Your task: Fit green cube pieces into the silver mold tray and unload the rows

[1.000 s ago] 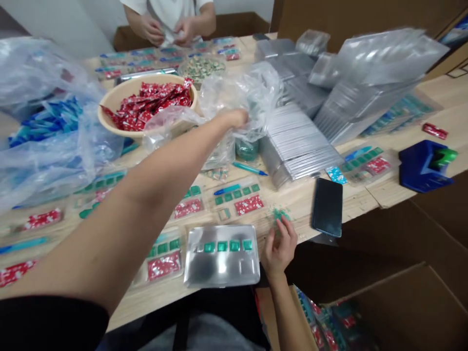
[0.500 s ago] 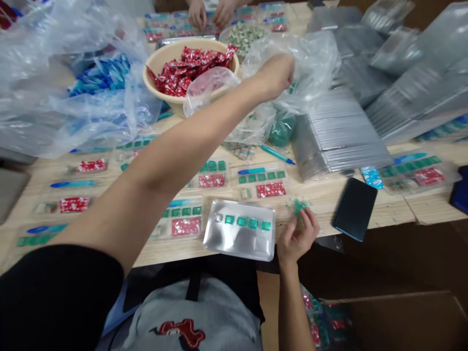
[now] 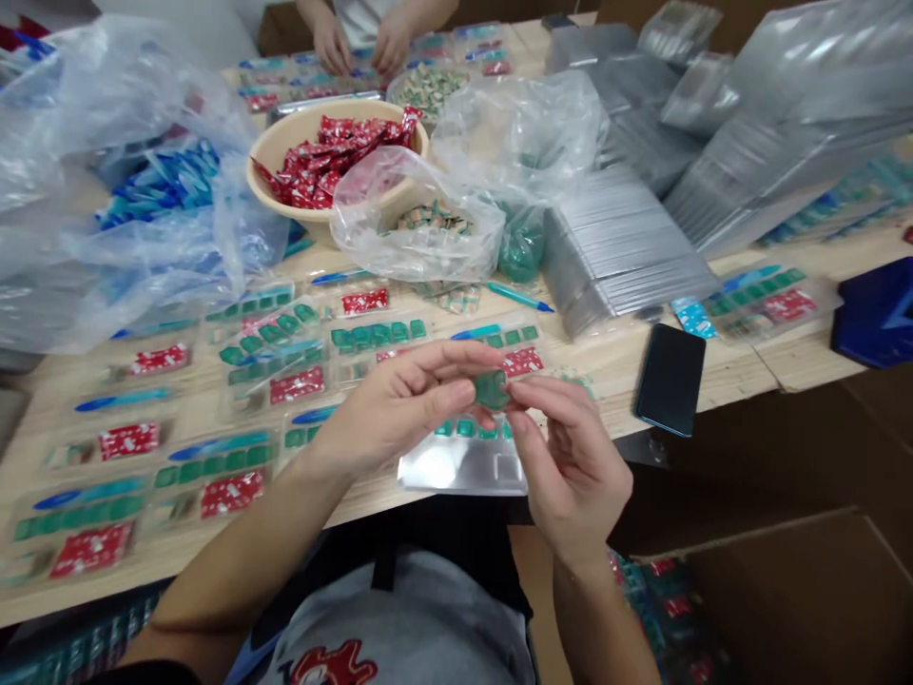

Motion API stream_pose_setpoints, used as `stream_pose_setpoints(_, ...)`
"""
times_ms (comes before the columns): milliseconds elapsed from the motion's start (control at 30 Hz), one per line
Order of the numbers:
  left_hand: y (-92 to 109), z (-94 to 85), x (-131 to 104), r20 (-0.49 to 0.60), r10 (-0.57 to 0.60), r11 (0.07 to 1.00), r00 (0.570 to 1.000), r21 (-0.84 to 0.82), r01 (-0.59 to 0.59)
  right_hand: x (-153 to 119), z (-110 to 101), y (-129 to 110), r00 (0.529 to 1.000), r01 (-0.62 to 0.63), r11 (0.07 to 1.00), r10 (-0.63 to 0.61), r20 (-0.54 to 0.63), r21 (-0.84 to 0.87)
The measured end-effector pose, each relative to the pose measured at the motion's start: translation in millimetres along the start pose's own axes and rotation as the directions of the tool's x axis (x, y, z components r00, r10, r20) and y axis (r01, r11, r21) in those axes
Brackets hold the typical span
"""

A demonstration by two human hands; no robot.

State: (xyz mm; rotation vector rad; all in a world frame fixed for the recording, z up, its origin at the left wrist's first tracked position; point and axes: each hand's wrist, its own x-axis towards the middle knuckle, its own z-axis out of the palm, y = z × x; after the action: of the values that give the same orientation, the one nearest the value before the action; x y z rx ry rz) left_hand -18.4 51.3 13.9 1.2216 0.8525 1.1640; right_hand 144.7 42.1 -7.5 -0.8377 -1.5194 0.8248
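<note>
Above the near edge of the table, a small green see-through piece (image 3: 491, 390) sits between my two hands. My left hand (image 3: 410, 404) comes in from the left, its thumb and fingers curled around the piece. My right hand (image 3: 574, 457) pinches its right side with the fingertips. Blur hides its exact kind. Below them lies a shiny shallow tray (image 3: 460, 473) with a row of green squares, partly covered by my right hand. Behind the hands, a clear pack (image 3: 517, 347) holds green squares, a red sachet and a blue stick.
A cream bowl (image 3: 263, 181) of red sachets stands behind an open clear bag (image 3: 456, 252). Stacked clear plastic trays (image 3: 628, 252) rise at the right, near a black phone (image 3: 670, 381). Filled packs cover the left side. Another person's hands (image 3: 360, 48) work at the far side.
My left hand has come back from the clear bag and meets my right hand. My right hand has lifted off the table beside the green grains. The green piece now shows between them.
</note>
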Motion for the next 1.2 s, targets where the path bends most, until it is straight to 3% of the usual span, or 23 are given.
stream_pose_setpoints(133,7,3.5,-12,-0.05,0.05,0.987,0.997,0.158,-0.041,-5,3,-6,0.999,0.043,0.999,-0.043,-0.001,-0.024)
stream_pose_setpoints(267,9,0.6,-19,0.011,0.061,0.954,0.998,0.292,-0.062,-5,0,-6,0.983,-0.174,0.973,0.163,0.08,0.15)
stream_pose_setpoints(433,-4,0.4,-31,-0.023,0.04,0.999,0.999,0.03,-0.04,-11,4,-3,0.919,-0.39,0.855,0.34,0.199,0.343)
stream_pose_setpoints(567,-22,5.3,-60,-0.155,-0.065,0.979,0.986,-0.2,0.033,-28,12,-2,0.809,-0.586,0.706,0.481,0.337,0.399)
stream_pose_setpoints(700,-32,7.4,-95,-0.273,-0.261,0.95,0.926,-0.242,0.196,-52,19,-1,0.706,-0.695,0.655,0.547,0.449,0.295)
stream_pose_setpoints(767,-33,6.6,-106,-0.337,-0.332,0.94,0.881,-0.2,0.278,-64,21,0,0.693,-0.697,0.682,0.56,0.455,0.222)
stream_pose_setpoints(867,-34,2.6,-110,-0.409,-0.338,0.937,0.848,-0.056,0.346,-70,22,4,0.772,-0.536,0.842,0.457,0.442,0.065)
stream_pose_setpoints(967,-39,-4.8,-100,-0.436,-0.238,0.913,0.868,0.205,0.353,-59,27,10,0.859,-0.131,0.976,0.199,0.471,-0.174)
stream_pose_setpoints(1067,-48,-15.1,-89,-0.445,-0.128,0.832,0.886,0.438,0.34,-41,36,18,0.886,0.185,0.872,0.051,0.46,-0.454)
stream_pose_setpoints(1200,-59,-30.2,-83,-0.426,-0.033,0.723,0.904,0.614,0.316,-28,46,32,0.868,0.304,0.719,0.061,0.493,-0.625)
